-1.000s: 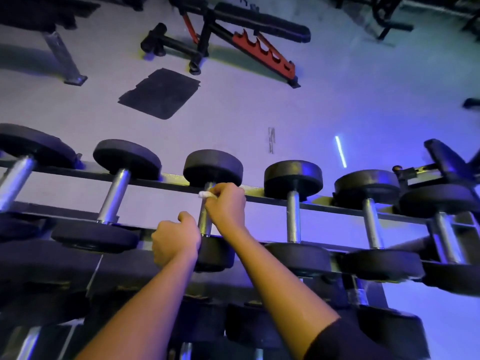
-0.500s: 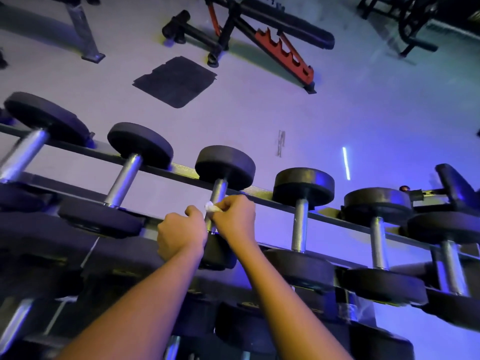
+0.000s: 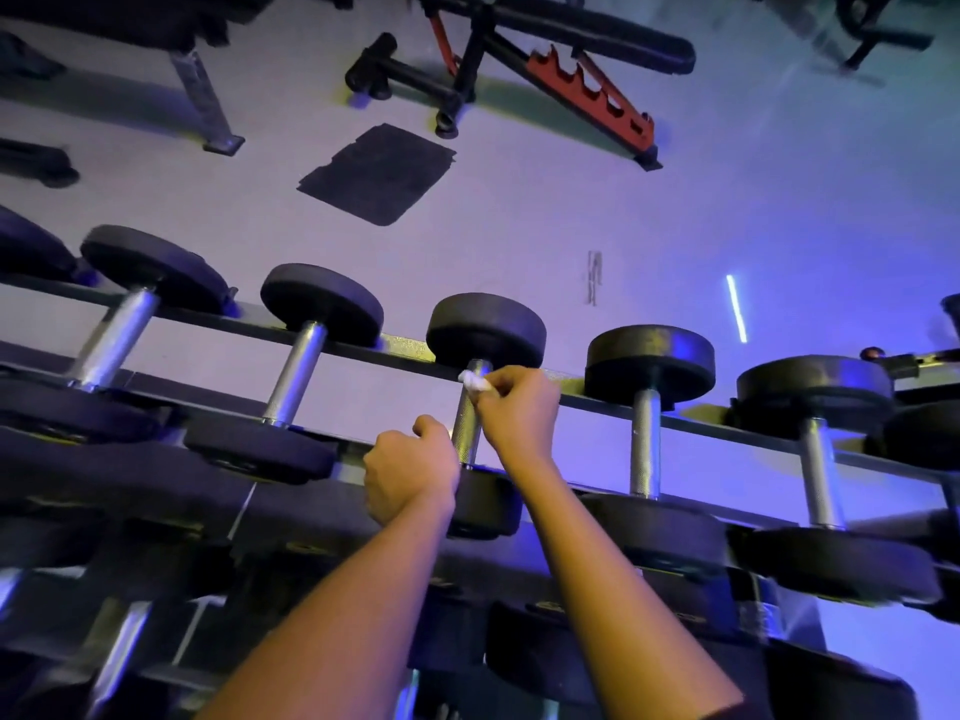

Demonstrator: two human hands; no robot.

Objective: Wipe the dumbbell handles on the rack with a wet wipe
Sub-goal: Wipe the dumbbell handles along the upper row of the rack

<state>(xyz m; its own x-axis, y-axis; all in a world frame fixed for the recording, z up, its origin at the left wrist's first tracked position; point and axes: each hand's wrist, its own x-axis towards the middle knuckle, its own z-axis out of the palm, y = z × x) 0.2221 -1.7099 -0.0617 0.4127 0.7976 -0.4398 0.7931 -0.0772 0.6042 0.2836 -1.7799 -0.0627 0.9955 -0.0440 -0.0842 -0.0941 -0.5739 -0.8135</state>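
So, gym rack (image 3: pixel 405 350) seen from above, with a row of dumbbells lying across two dark flat metal rails. The one being worked on is the middle dumbbell (image 3: pixel 485 330): chunky round black heads, matte and rubbery looking, joined by a silver steel handle (image 3: pixel 466 433) with fine knurling you can see catching the light. Its long axis runs straight away from the person, one head on the near rail and the other on the far rail, so in the view it points almost straight up with a slight lean to the right.

The right hand (image 3: pixel 519 407) pinches a small scrunched white wet wipe (image 3: pixel 475 381) between thumb and fingertips and has it pressed against the far end of the handle, right under the far head. The left hand (image 3: pixel 410 475) is balled up with the fingers curled under, thumb on top, sitting just beside the near end of the handle against the near head. I honestly can't tell if it's gripping anything.

The neighbouring dumbbells (image 3: pixel 647 444) have the same build and lie parallel. Past the rack is a smooth pale floor (image 3: pixel 519 226) under bluish-purple light, a dark rectangular mat (image 3: pixel 379 174), and a black weight bench (image 3: pixel 587 90) with a red notched bracket.
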